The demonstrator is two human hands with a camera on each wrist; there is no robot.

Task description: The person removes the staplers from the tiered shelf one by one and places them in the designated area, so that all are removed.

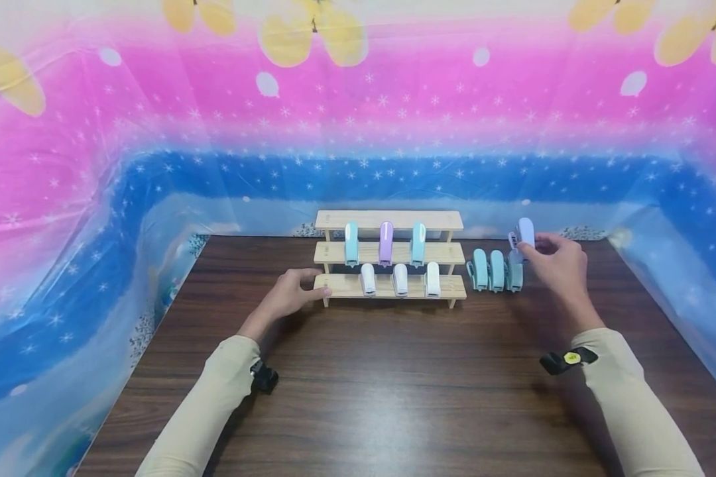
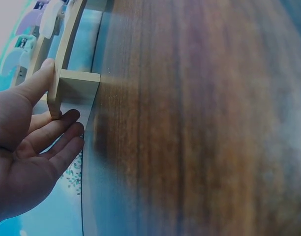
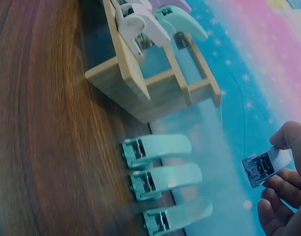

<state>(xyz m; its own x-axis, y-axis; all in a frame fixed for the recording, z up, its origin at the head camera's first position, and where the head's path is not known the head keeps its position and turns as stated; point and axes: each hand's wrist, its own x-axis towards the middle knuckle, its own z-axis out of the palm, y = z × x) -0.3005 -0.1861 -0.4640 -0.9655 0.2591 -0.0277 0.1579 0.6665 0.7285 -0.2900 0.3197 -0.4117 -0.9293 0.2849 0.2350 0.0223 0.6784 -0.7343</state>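
Note:
My left hand grips the left end of a three-step wooden rack, thumb on top of the lowest board and fingers beside its end. In my right hand, thumb and fingers pinch a lavender-blue stapler, raised to the right of the rack. Below it, several mint-green staplers stand in a row on the table, among them a near one and a middle one. The right wrist view shows the metal inside the held stapler.
Three white staplers, one at the middle, stand on the lowest step. On the middle step, a purple stapler stands between two turquoise ones. A patterned cloth hangs behind the dark wooden table.

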